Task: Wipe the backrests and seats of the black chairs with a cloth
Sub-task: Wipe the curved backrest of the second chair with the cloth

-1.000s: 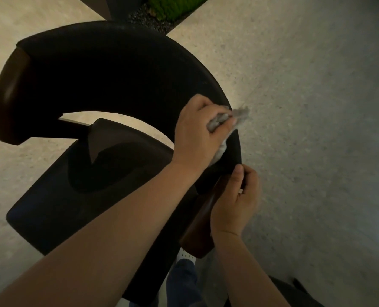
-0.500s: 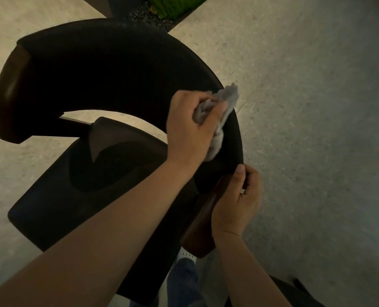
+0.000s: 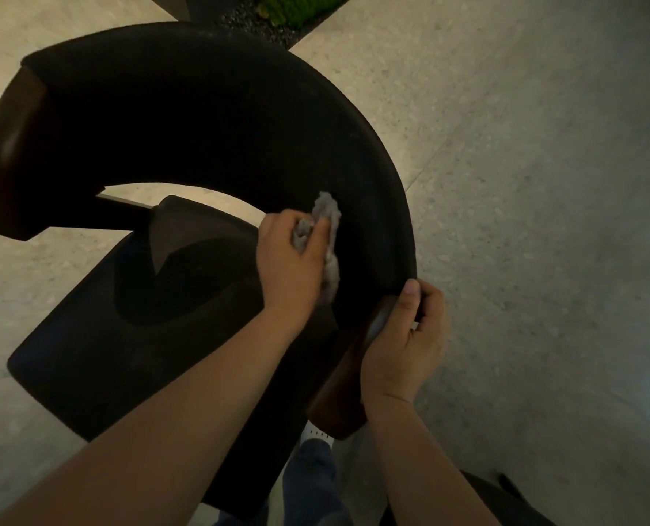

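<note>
The left hand point(image 3: 291, 267) has its fingers point(image 3: 321, 237) curled round a crumpled grey cloth point(image 3: 329, 222), pressing it against the inner face of the black chair's curved backrest point(image 3: 220, 119). Just right of it, the right hand point(image 3: 403, 347) grips the backrest's near end, thumb on top. The seat point(image 3: 126, 336) lies left of both hands.

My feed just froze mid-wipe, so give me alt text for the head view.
The left hand presses a crumpled grey cloth against the inner face of a black chair's curved backrest, while the right hand grips the backrest's near end where it meets a brown wooden armrest. The black seat sits below, on a pale speckled floor.
</note>
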`<control>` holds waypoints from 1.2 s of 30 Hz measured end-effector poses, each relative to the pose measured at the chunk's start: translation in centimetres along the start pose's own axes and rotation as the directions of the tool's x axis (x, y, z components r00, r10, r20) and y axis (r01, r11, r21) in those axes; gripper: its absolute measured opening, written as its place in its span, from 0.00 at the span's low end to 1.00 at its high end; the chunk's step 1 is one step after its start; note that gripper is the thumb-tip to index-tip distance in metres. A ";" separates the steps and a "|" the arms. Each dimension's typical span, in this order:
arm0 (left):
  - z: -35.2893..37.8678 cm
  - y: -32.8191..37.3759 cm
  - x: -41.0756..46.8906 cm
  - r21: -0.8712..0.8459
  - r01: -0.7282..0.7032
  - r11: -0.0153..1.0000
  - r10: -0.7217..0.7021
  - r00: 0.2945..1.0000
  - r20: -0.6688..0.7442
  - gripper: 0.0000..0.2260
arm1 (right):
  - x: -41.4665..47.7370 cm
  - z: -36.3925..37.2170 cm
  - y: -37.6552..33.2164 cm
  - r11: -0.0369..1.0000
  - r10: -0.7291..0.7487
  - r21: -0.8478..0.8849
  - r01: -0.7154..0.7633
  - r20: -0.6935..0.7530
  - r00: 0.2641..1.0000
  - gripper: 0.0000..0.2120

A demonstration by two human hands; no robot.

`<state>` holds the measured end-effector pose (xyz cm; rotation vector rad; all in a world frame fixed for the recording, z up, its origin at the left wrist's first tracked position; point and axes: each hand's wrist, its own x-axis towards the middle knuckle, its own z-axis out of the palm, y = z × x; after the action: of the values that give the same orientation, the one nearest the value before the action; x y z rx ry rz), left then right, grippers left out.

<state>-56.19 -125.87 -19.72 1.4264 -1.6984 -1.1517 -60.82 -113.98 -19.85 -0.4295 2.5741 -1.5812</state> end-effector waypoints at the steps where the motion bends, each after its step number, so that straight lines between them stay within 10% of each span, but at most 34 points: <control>1: 0.0 0.3 0.0 -0.016 -0.011 1.000 0.012 1.000 0.010 0.06 | 0.0 0.0 0.0 1.000 -0.004 -0.003 0.004 -0.001 1.000 0.22; 24: 3.4 -2.6 -0.7 -0.108 0.087 0.990 -0.092 0.995 -0.040 0.05 | 0.2 0.1 0.4 1.000 -0.005 0.012 0.006 -0.024 1.000 0.18; 36: 0.6 -5.8 -1.9 0.150 0.205 0.967 -0.230 0.957 0.177 0.07 | 0.2 -0.1 -0.1 0.999 0.022 -0.025 -0.022 0.018 1.000 0.23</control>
<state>-53.87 -124.06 -25.07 1.6627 -1.8115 -1.3576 -61.06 -113.97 -19.70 -0.4141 2.5779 -1.5330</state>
